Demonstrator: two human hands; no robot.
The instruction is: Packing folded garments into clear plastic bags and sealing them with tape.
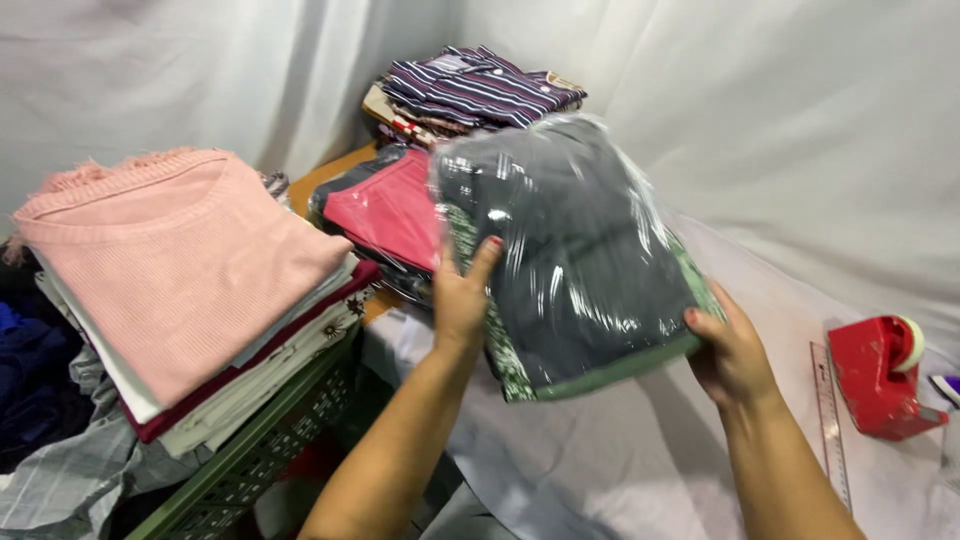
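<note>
Both my hands hold up a clear plastic bag point(570, 250) with a folded dark grey and green garment inside. My left hand point(462, 295) grips its left edge, thumb on the front. My right hand point(730, 355) holds its lower right corner from beneath. The bag hangs tilted above the white cloth-covered table point(600, 450). Just behind it lies another bagged garment, red and dark point(385, 210).
A stack of folded clothes topped by a pink knit sweater point(180, 270) rests on a green crate point(270, 440) at left. Folded striped shirts point(475, 90) sit at the back. A red tape dispenser point(880, 375) and a ruler point(830, 420) lie at right.
</note>
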